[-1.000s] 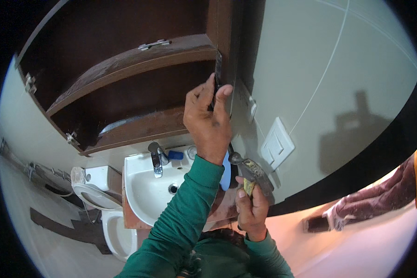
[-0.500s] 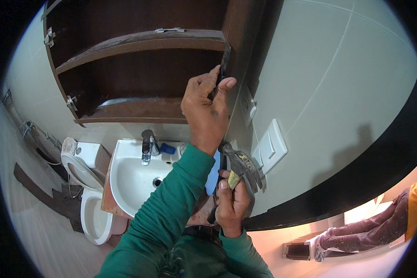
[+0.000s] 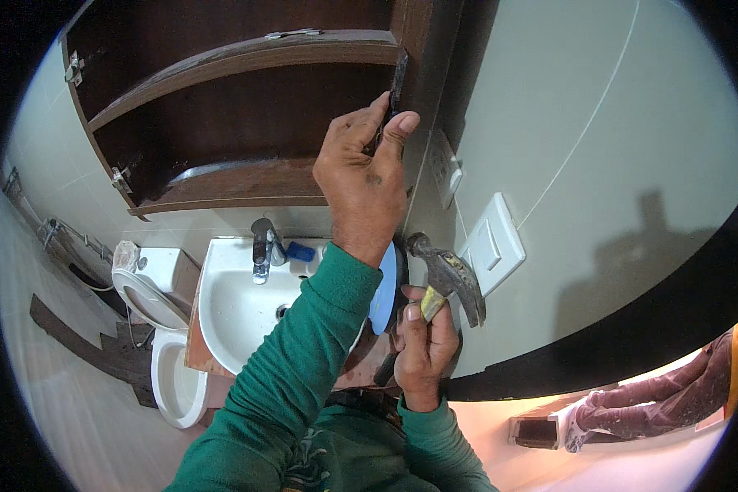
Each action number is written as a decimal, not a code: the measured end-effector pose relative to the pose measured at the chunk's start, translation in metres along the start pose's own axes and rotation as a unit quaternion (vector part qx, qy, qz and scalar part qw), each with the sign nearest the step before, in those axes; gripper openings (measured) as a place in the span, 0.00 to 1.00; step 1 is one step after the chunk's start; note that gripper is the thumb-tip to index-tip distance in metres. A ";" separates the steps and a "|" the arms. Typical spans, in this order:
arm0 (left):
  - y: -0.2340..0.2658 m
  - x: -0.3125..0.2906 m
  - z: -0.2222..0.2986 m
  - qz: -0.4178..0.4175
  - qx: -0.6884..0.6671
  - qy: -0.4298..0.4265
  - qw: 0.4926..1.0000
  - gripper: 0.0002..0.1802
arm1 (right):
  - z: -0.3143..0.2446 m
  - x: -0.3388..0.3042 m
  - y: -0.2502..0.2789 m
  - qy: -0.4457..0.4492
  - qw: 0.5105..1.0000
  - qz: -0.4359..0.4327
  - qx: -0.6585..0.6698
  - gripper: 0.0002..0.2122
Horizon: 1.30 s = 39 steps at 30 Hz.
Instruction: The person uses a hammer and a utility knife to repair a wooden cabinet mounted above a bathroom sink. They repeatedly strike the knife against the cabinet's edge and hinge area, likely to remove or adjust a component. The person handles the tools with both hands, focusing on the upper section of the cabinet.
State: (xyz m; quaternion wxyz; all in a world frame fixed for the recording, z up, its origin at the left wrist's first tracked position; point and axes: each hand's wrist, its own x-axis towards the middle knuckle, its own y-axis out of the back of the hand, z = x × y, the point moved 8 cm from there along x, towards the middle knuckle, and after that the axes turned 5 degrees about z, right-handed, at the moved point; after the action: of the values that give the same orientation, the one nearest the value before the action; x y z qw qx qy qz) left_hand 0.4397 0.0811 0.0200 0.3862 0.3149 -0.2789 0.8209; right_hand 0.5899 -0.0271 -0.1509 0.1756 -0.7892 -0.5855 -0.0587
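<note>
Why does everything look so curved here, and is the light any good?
In the head view, the wide lens bows the shelf and leaves black corners; in that same view, the cabinet is dim inside, a soft shadow falls on the right-hand wall, pinkish light glows at lower right, and the hammer looks fairly sharp.

Green Cloth Down to Both Wrists

The left sleeve [image 3: 303, 353] is long, plain green and softly creased, ending in a snug cuff [image 3: 359, 264]. Just beyond that sleeve, the left hand [image 3: 361, 176] is bare, with a small dark smudge [image 3: 375, 178] on its back. Right of the left sleeve, the right sleeve [image 3: 443, 447] is also green and wrist-length, and the right hand [image 3: 425, 357] is bare. Beside the left sleeve, the shirt front [image 3: 357, 447] is darker green, with pale markings [image 3: 307, 459] too blurred to make out.
</note>
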 end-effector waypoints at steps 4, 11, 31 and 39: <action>0.001 0.002 0.002 0.001 -0.004 -0.015 1.000 0.22 | -0.010 0.004 -0.005 0.023 1.000 0.014 -0.002 0.14; 0.002 0.002 0.002 0.003 -0.013 0.014 1.000 0.20 | -0.026 0.014 -0.014 0.028 0.999 0.025 0.023 0.22; -0.001 -0.001 0.002 -0.006 -0.026 0.077 0.997 0.20 | -0.090 0.031 -0.024 0.130 0.989 0.068 -0.019 0.20; 0.000 -0.001 0.009 0.007 0.018 0.044 0.999 0.18 | -0.098 0.030 -0.024 0.139 0.988 0.065 -0.029 0.19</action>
State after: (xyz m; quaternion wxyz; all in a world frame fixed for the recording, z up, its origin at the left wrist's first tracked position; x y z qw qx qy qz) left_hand 0.4428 0.0746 0.0250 0.3870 0.2832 -0.2490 0.8414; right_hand 0.5872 -0.0277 -0.0457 0.2358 -0.8147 -0.5005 -0.1737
